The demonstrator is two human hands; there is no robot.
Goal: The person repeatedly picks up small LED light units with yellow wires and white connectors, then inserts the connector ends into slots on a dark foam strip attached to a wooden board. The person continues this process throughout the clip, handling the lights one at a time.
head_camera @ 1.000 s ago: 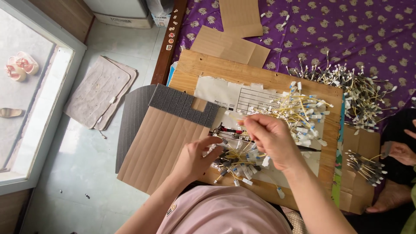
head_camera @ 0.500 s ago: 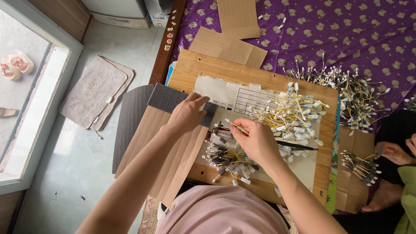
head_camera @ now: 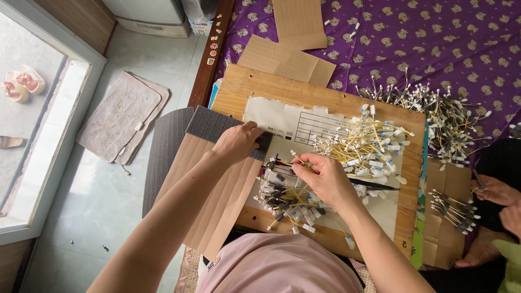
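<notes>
My left hand (head_camera: 236,142) rests on the dark grey ribbed pad (head_camera: 213,125) at the top of a brown corrugated cardboard sheet (head_camera: 217,195), fingers bent and pressing on it. My right hand (head_camera: 324,177) pinches a thin yellow wire with a small connector (head_camera: 293,158) above a heap of dark-tipped wires (head_camera: 287,201). A bigger pile of yellow wires with white connectors (head_camera: 363,146) lies just right of that hand on a sheet of paper (head_camera: 282,119), all on a wooden board (head_camera: 255,87).
Another heap of wires (head_camera: 445,114) lies on the purple patterned cloth (head_camera: 434,43). Another person's hand (head_camera: 496,190) is at the right edge beside a small wire bundle (head_camera: 453,209). Cardboard pieces (head_camera: 287,59) lie beyond the board. A floor mat (head_camera: 122,116) and sandals (head_camera: 21,84) are left.
My left hand left the wire heap near my right hand and reached up-left to the grey pad. My right hand stayed over the wires, still pinching one.
</notes>
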